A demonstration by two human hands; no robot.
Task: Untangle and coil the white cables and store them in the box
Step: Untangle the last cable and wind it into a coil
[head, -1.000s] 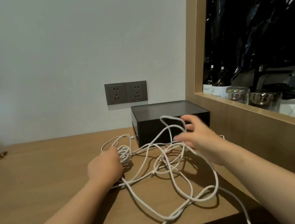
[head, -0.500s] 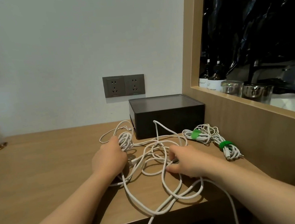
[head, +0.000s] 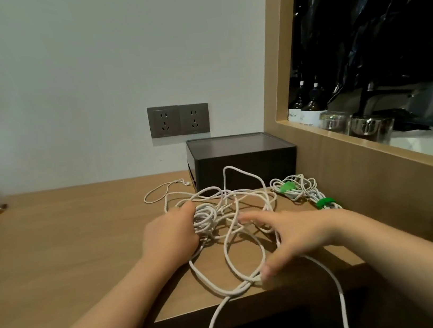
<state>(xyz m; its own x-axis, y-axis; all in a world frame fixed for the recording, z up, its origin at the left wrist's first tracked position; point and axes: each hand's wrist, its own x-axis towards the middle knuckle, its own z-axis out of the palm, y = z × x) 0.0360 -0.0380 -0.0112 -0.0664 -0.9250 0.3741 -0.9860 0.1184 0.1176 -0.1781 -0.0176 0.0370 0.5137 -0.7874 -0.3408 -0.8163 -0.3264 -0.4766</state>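
On the tabletop [head: 69, 254], just in front of the box [head: 242, 160], lies 1 loose tangle [head: 225, 197] of white cable. I cannot tell whether it is 1 cable or more. Its loops spread left to right between the 2 hands, 1 loop stands up against the box front, and 2 strands hang over the near edge of the tabletop.

The left hand [head: 170, 237] grips a small coil [head: 204, 217] at the left side of the tangle, its fingers curled round the turns. The right hand [head: 295, 236] is blurred and hovers low over the right side with its fingers wide and straight. Its thumb touches the strands near the tabletop edge.

Right of the tangle lies 1 finished bundle [head: 297, 190], bound by 2 green ties [head: 286, 187]. Its long axis runs from far left to near right, and its near end passes behind the right wrist.

The 1 dark box sits against the wall, its long axis left to right and its front facing the person. Above it are 2 sockets [head: 178, 119], and on the ledge to the right stand 2 bottles [head: 310, 107].
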